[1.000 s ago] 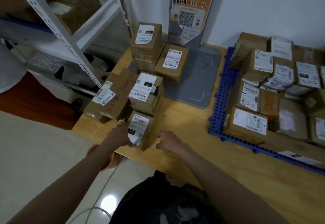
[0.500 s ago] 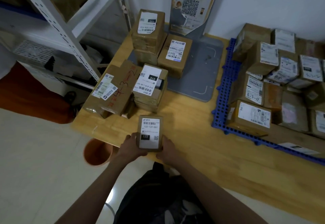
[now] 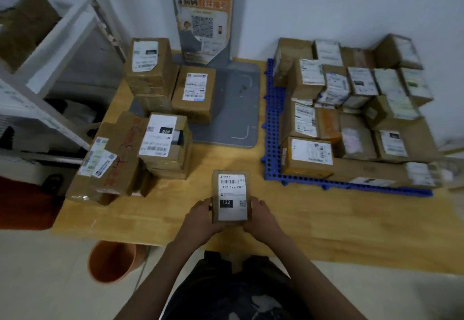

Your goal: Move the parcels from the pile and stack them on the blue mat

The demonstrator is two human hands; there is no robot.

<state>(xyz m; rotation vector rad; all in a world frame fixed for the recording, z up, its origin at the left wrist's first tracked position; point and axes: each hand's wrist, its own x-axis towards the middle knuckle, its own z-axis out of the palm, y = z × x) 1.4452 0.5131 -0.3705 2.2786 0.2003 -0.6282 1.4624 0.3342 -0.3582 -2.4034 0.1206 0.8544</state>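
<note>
I hold a small brown parcel (image 3: 231, 197) with a white label reading 122 above the wooden table's near edge. My left hand (image 3: 200, 218) grips its left side and my right hand (image 3: 262, 216) grips its right side. The pile of brown parcels (image 3: 160, 123) sits on the left part of the table, several boxes with white labels. On the right lies the blue mat (image 3: 272, 128), a perforated plastic grid, with several parcels (image 3: 351, 108) stacked on it up to the wall.
A grey stand base (image 3: 236, 103) with an orange poster lies between pile and mat. White metal shelving (image 3: 50, 51) stands at the left. An orange bucket (image 3: 113, 262) sits on the floor under the table's front left corner.
Both hands took the small labelled parcel from the pile's front, turned its label upward, and carried it toward me and to the right, in front of my body.
</note>
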